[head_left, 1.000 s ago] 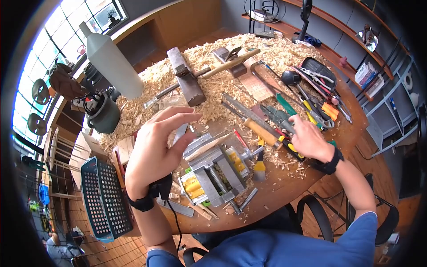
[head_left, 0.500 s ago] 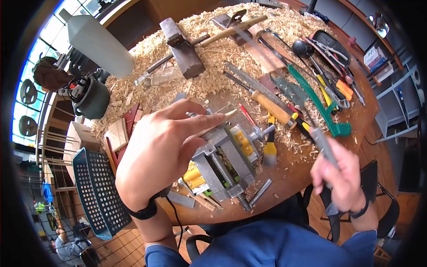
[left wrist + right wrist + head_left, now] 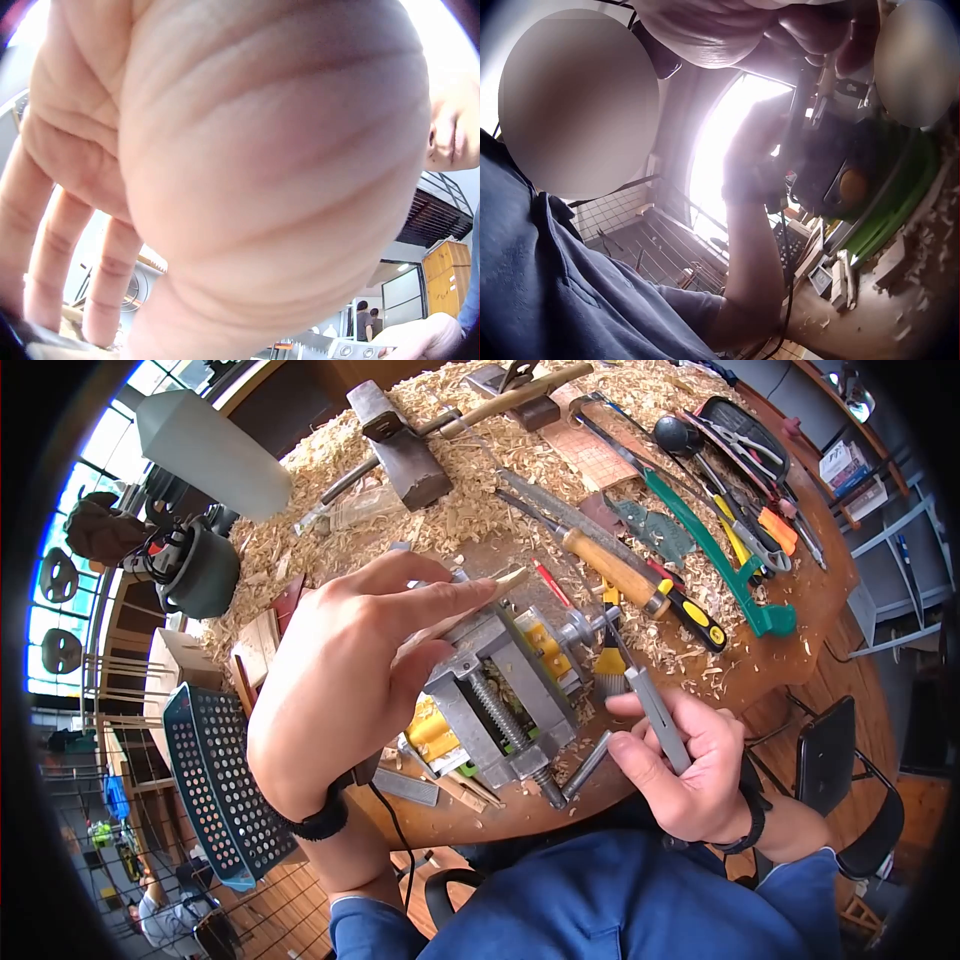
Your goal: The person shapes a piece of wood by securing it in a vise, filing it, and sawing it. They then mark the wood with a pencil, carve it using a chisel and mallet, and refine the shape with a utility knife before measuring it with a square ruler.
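A grey metal vise (image 3: pixel 537 705) stands near the table's front edge with a pale wooden stick (image 3: pixel 511 580) lying along the top of its jaws. My left hand (image 3: pixel 325 670) rests over that stick, its fingers stretched across and the index finger near the pointed end. Much of the wood is hidden under this hand. To the right of the vise, my right hand (image 3: pixel 700 760) grips the grey handle of a thin saw (image 3: pixel 655 708), blade pointing up and away. The toothed saw blade (image 3: pixel 313 347) shows low in the left wrist view.
Beyond the vise lie a wooden-handled file (image 3: pixel 610 568), a green-handled saw (image 3: pixel 690 525) and a brush (image 3: pixel 610 660). Wooden planes (image 3: pixel 405 460) sit among shavings at the back. A perforated basket (image 3: pixel 215 790) stands left, near a large white bottle (image 3: pixel 210 450).
My right hand has picked up the grey-handled saw from among the tools and brought it back near the vise. My left hand has come down onto the wooden stick.
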`<state>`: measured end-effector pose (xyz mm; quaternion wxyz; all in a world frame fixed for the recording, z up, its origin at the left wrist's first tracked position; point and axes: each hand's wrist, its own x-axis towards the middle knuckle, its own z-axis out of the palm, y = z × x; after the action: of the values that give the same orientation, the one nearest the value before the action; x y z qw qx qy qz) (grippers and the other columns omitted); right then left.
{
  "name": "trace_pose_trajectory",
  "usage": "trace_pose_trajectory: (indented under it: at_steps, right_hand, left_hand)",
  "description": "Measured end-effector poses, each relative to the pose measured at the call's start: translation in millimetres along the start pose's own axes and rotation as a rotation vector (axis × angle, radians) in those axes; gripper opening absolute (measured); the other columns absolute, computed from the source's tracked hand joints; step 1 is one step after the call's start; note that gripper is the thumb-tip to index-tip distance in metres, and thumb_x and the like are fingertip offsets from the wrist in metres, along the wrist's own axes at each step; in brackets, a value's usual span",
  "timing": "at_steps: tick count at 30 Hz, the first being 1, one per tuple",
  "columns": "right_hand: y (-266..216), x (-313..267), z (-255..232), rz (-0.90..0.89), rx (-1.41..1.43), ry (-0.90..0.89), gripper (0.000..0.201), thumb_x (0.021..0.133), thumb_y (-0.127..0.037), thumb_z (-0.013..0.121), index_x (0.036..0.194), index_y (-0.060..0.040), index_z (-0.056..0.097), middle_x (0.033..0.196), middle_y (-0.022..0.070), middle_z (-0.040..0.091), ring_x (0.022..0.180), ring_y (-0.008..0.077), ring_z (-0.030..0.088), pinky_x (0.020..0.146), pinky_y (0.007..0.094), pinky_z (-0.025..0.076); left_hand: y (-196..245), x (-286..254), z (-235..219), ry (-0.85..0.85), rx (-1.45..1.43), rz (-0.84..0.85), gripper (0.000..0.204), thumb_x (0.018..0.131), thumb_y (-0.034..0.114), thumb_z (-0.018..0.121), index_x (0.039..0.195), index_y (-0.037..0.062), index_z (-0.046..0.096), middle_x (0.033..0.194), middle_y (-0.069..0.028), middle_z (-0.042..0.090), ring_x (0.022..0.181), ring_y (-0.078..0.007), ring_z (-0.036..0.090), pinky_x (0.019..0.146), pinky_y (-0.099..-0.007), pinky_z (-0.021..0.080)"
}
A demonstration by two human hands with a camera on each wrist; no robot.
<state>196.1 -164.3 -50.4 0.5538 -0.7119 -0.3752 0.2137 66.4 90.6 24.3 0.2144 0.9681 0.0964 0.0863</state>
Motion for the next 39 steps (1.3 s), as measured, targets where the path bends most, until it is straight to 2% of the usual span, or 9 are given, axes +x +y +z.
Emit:
trace_pose_trajectory:
  at_steps: [3,5,7,9,11,12,13,17,39]
  right_hand:
    - [-10.8,-3.2,-18.9,-0.019,0.043,-0.225,0.023,0.090,-0.007,0.081,0.110,0.0041,0.076,0.059,-0.0018,0.066,0.055,0.0006,0.060,0.052,0.0208,0.045]
    - [-6.1,-0.3,-30.0,0.006,0.258,-0.251,0.011,0.087,-0.009,0.083,0.085,-0.0001,0.077,0.058,0.0023,0.065,0.048,0.0050,0.059,0.048,0.0232,0.043]
    - [-13.0,6.6,-56.1,-0.134,0.010,-0.473,0.017,0.089,-0.011,0.083,0.077,-0.0021,0.074,0.056,0.0046,0.063,0.046,0.0102,0.059,0.047,0.0248,0.043]
    - [-9.4,2.7,-45.9,-0.279,0.110,-0.384,0.020,0.090,-0.012,0.082,0.076,-0.0022,0.072,0.056,0.0058,0.060,0.045,0.0147,0.059,0.046,0.0262,0.042]
    - [-13.6,-5.9,-44.7,-0.162,0.092,-0.264,0.019,0.091,-0.013,0.082,0.080,-0.0007,0.072,0.056,0.0034,0.060,0.046,0.0119,0.059,0.046,0.0273,0.043]
    - [-8.2,-10.8,-44.3,-0.163,0.092,-0.238,0.027,0.096,-0.014,0.076,0.114,0.0057,0.073,0.062,0.0017,0.062,0.051,0.0085,0.059,0.051,0.0269,0.046]
    - [-9.8,-15.0,-41.6,-0.162,0.094,-0.236,0.027,0.096,-0.014,0.076,0.114,0.0057,0.073,0.062,0.0017,0.062,0.051,0.0085,0.059,0.051,0.0269,0.046]
    - [-19.8,-20.7,-22.2,0.015,0.254,-0.276,0.077,0.104,-0.016,0.053,0.166,0.0124,0.017,0.069,0.0045,0.062,0.056,0.0086,0.057,0.056,0.0237,0.050]
    - [-14.1,-14.6,-9.2,-0.119,0.147,-0.344,0.069,0.106,-0.012,0.051,0.165,0.0116,0.024,0.073,0.0041,0.062,0.060,0.0082,0.055,0.062,0.0242,0.049]
  left_hand:
    - [1.2,-0.6,-1.1,-0.013,-0.015,-0.020,0.052,0.079,-0.005,0.078,0.129,0.0109,0.077,0.118,-0.0163,0.074,0.103,-0.0395,0.073,0.090,-0.0456,0.059]
    - [-1.0,-0.2,-0.7,-0.014,-0.012,-0.006,0.052,0.079,-0.005,0.078,0.129,0.0109,0.077,0.118,-0.0163,0.074,0.104,-0.0394,0.073,0.091,-0.0455,0.058]
    - [-1.8,1.0,-0.5,-0.016,-0.014,0.013,0.052,0.079,-0.005,0.078,0.129,0.0108,0.077,0.118,-0.0163,0.074,0.104,-0.0393,0.073,0.091,-0.0454,0.058]
    - [-1.7,1.4,-0.4,-0.022,-0.042,0.000,0.053,0.079,-0.004,0.078,0.130,0.0113,0.077,0.118,-0.0164,0.074,0.104,-0.0391,0.072,0.092,-0.0449,0.058]
    - [-1.5,1.0,0.3,-0.017,-0.034,0.007,0.054,0.079,-0.004,0.079,0.130,0.0117,0.077,0.118,-0.0167,0.074,0.104,-0.0391,0.072,0.091,-0.0448,0.057]
    - [-1.1,0.5,1.0,-0.012,-0.023,0.010,0.055,0.079,-0.004,0.079,0.131,0.0121,0.077,0.118,-0.0169,0.074,0.104,-0.0390,0.072,0.091,-0.0448,0.057]
    - [0.1,0.5,1.6,-0.015,-0.023,0.011,0.055,0.079,-0.004,0.079,0.131,0.0121,0.077,0.118,-0.0169,0.074,0.104,-0.0390,0.072,0.091,-0.0448,0.057]
    - [4.5,1.3,2.0,-0.015,-0.011,-0.010,0.057,0.078,-0.006,0.078,0.132,0.0126,0.077,0.116,-0.0171,0.073,0.102,-0.0386,0.072,0.090,-0.0447,0.057]
    - [6.6,0.4,4.6,0.013,-0.002,-0.027,0.054,0.079,-0.006,0.076,0.130,0.0115,0.077,0.108,-0.0154,0.069,0.093,-0.0342,0.068,0.084,-0.0425,0.054]
